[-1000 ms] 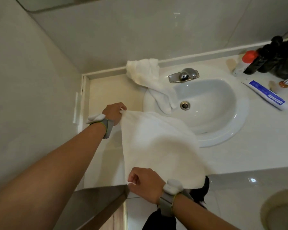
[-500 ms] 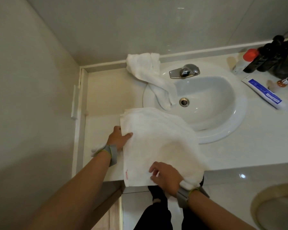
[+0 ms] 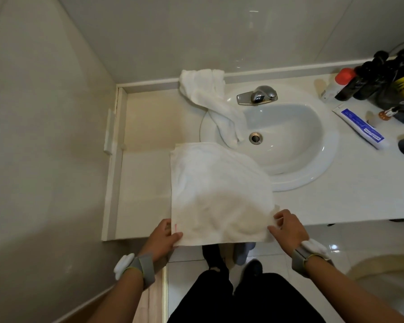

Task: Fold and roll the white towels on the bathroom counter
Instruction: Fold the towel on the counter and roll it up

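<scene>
Counter edge work first: the person's left hand [image 3: 164,238] pinches the near left corner of the flat white terry towel [image 3: 219,197], thumb on top and fingers curled beneath the hem, just beside a small red mark on the cloth; the towel itself spreads away from both hands across the pale bathroom counter [image 3: 140,183], its near hem overhanging the counter's front edge between the two hands and its far right part draped over the rim of the white oval sink [image 3: 313,173]; beyond the hands, past the spread towel, a second crumpled white towel [image 3: 210,96] trails from the back ledge down into the basin, not yet dealt with; the right hand [image 3: 288,229] grips the near right corner, fingertips bunching the fabric, so that corner looks slightly rucked; well off to the right of that hand lie a white and blue toothpaste tube [image 3: 359,127] and a cluster of dark bottles [image 3: 383,78], clear of the work. By my reading the step in hand is laying out and squaring the first towel before a fold; the next move probably calls for lifting both near corners together and carrying them away to meet the far edge, keeping the hems aligned, and drawing the cloth leftward off the sink so the fold rests on flat counter.
</scene>
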Tool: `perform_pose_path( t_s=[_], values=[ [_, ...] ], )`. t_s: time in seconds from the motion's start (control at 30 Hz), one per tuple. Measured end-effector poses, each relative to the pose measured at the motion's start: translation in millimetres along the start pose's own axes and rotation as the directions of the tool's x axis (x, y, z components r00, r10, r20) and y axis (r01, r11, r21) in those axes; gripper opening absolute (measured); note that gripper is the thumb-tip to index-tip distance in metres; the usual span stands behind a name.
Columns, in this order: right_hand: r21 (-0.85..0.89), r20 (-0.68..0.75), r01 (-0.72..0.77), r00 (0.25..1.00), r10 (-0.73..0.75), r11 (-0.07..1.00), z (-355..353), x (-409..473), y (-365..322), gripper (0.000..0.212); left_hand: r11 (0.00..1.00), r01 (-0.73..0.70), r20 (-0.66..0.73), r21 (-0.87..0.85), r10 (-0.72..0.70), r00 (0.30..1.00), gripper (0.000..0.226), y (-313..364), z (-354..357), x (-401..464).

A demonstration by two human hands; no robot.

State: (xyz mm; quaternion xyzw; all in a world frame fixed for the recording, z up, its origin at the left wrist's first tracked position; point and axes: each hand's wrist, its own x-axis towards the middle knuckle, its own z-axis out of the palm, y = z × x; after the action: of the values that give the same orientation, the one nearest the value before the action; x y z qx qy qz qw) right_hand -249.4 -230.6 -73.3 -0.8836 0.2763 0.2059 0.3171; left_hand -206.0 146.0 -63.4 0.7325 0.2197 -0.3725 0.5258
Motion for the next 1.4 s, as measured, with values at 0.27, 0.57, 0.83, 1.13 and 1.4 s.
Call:
perform_pose_path(
  t_s=[0.27, 0.57, 0.83, 1.13, 1.4],
  values=[
    [0.145, 0.088, -0.013, 0.996, 0.001, 0.989, 13, -11, 18, 0.046, 0.913, -0.204, -0.299, 0.352, 0.316, 0.900, 0.061, 12, 32, -32],
    [0.218, 0.079, 0.254, 0.958, -0.276, 0.942, -4, -29, 25, 0.027, 0.838, -0.245, -0.297, 0.488, 0.423, 0.856, 0.048, 10, 55, -48],
    [0.139, 0.044, 0.426, 0.899, -0.435, 0.894, -27, -38, 34, 0.045, 0.615, -0.298, -0.140, 0.731, 0.561, 0.816, 0.057, -7, 42, -58],
    [0.184, 0.175, 0.480, 0.843, -0.509, 0.858, -38, -59, 51, 0.009, 0.648, -0.241, -0.230, 0.722, 0.554, 0.800, 0.032, -36, 38, -90],
    [0.180, 0.279, 0.441, 0.834, -0.476, 0.879, -57, -80, 70, 0.011, 0.581, -0.357, -0.148, 0.731, 0.647, 0.748, 0.019, -54, 19, -110]
  ],
)
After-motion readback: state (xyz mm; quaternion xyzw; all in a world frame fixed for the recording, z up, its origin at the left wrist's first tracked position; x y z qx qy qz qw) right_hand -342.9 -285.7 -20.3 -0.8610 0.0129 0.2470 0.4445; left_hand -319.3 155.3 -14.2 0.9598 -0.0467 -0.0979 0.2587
